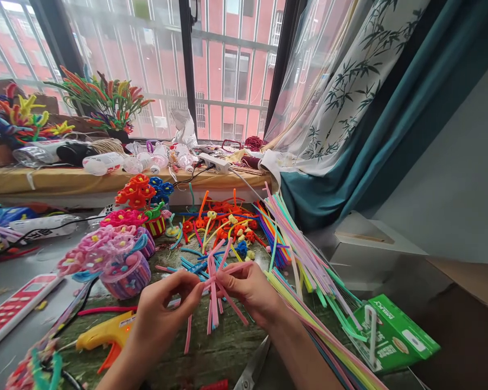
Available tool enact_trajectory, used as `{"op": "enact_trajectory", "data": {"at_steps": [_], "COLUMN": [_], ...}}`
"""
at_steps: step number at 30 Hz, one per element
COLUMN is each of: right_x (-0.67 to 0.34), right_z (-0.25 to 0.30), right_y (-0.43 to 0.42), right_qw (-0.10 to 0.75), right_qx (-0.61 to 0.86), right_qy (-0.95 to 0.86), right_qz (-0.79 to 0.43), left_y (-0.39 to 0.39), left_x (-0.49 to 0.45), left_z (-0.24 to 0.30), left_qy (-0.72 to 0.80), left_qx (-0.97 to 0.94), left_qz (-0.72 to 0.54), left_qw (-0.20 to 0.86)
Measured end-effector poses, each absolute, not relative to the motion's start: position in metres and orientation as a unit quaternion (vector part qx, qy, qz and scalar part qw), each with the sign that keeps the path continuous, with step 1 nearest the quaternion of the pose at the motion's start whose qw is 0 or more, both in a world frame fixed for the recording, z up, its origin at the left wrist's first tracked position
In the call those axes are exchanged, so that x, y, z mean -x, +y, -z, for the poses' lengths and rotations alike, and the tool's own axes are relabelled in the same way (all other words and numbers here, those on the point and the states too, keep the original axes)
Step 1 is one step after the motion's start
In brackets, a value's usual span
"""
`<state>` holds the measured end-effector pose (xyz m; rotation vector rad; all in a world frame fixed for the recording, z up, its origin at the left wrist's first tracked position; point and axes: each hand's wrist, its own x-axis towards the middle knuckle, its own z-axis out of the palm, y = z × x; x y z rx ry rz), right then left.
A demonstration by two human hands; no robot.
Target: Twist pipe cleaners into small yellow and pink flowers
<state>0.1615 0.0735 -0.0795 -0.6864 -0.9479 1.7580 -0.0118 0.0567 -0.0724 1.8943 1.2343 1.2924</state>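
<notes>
A bundle of pink pipe cleaners [213, 303] is held up over the table, crossed at its middle with ends sticking out in several directions. My left hand [168, 303] pinches one strand at the bundle's left side between thumb and fingertips. My right hand [248, 290] grips the crossing from the right, thumb pressed on top. Behind the hands lie short blue pipe cleaners [197, 265]. Left of my left hand is a yellow glue gun [103, 331] with an orange trigger. Scissors [252, 371] lie below my right wrist, partly hidden.
Long pastel pipe cleaners [305, 249] spread along the right, near a green box [402, 336]. A striped pot of pink flowers [126, 276] stands left, with red flowers [136, 189] behind. Loose orange pieces [231, 216] cover the table's back. Plastic bottles [103, 163] line the sill.
</notes>
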Motion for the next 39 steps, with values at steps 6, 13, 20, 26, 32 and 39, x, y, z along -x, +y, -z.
{"op": "enact_trajectory", "data": {"at_steps": [6, 13, 20, 26, 32, 39], "right_x": [-0.161, -0.156, -0.151, -0.149, -0.151, -0.152], "right_z": [0.077, 0.075, 0.077, 0.083, 0.085, 0.089], "right_y": [0.072, 0.072, 0.072, 0.072, 0.074, 0.077], "right_qw": [0.498, 0.539, 0.570, 0.569, 0.545, 0.503], "right_qx": [0.305, 0.339, 0.356, 0.362, 0.380, 0.349], "right_qy": [-0.382, -0.388, -0.439, -0.473, -0.484, -0.475], "right_qz": [-0.716, -0.666, -0.597, -0.567, -0.569, -0.632], "left_y": [0.057, 0.061, 0.059, 0.059, 0.058, 0.057], "left_x": [0.016, 0.010, 0.004, 0.005, 0.004, 0.006], "left_z": [0.074, 0.071, 0.065, 0.070, 0.072, 0.068], "left_qy": [0.455, 0.491, 0.524, 0.504, 0.499, 0.521], "left_qx": [-0.723, -0.652, -0.551, -0.543, -0.542, -0.534], "left_qz": [-0.457, -0.470, -0.434, -0.433, -0.424, -0.402], "left_qw": [0.249, 0.337, 0.484, 0.513, 0.527, 0.531]}}
